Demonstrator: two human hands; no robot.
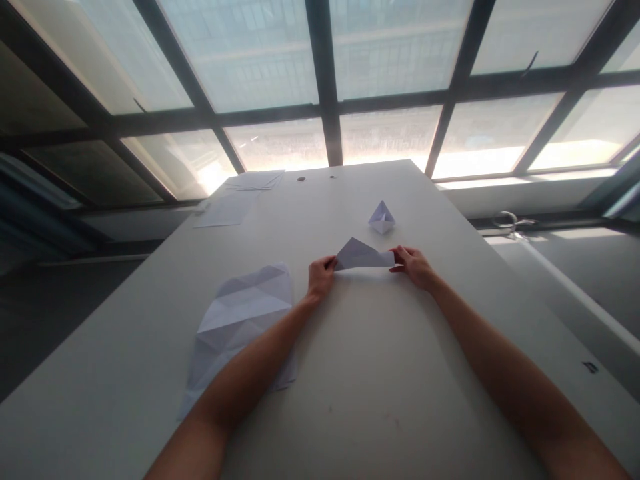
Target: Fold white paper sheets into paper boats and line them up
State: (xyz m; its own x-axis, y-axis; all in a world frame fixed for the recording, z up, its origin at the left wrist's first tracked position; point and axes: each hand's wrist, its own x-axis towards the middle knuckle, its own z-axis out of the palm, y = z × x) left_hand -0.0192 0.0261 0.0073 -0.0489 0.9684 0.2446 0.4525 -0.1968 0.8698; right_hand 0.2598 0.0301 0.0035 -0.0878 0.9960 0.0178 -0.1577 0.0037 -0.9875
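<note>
A folded sheet of white paper (361, 255), peaked at the top and straight along its lower edge, is held up between my two hands over the white table. My left hand (321, 275) pinches its left corner, fingers closed. At the opposite end, my right hand (413, 265) grips the right corner between thumb and fingers. Just beyond it stands a small folded paper boat (382, 218) with a pointed top. Under and beside my left forearm lie creased paper sheets (245, 307), partly covered by the arm.
The white table (340, 400) runs away toward large framed windows (383, 47). Flat paper sheets (225, 208) lie at its far left corner. Beyond the right edge are a metal ring-like object (511, 221) and a pale bar (575, 287).
</note>
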